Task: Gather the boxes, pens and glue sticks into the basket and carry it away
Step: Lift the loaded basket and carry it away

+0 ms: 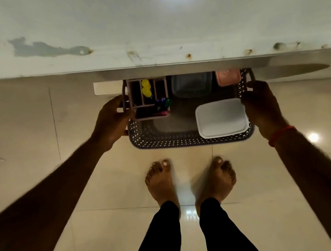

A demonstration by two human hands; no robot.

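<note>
Basket (183, 141), dark w/ perforated walls, is held in the air w/ both hands, its far end tucked under the white table (147, 22) edge. Left hand (111, 125) closed round the basket's left end at the handle; right hand (261, 106) closed round the right end, fingers over the rim. Red thread band (280, 135) on the right wrist.

Inside the basket: pink divided organizer (149, 100) at the far-left corner, yellow caps (146, 87) standing in one slot & dark blue/green pens (162, 103) in another; can't tell pens from glue sticks there. Grey box (192, 85) at far middle, partly under the table edge. Pink box (228, 77) at far-right corner, also part hidden. White box (221, 118) at near-right, against the right wall. Near-left of the basket floor bare.

Below the basket: cream tile floor (35, 132), two bare feet (161, 182) in black leggings just nearer than its near rim.
</note>
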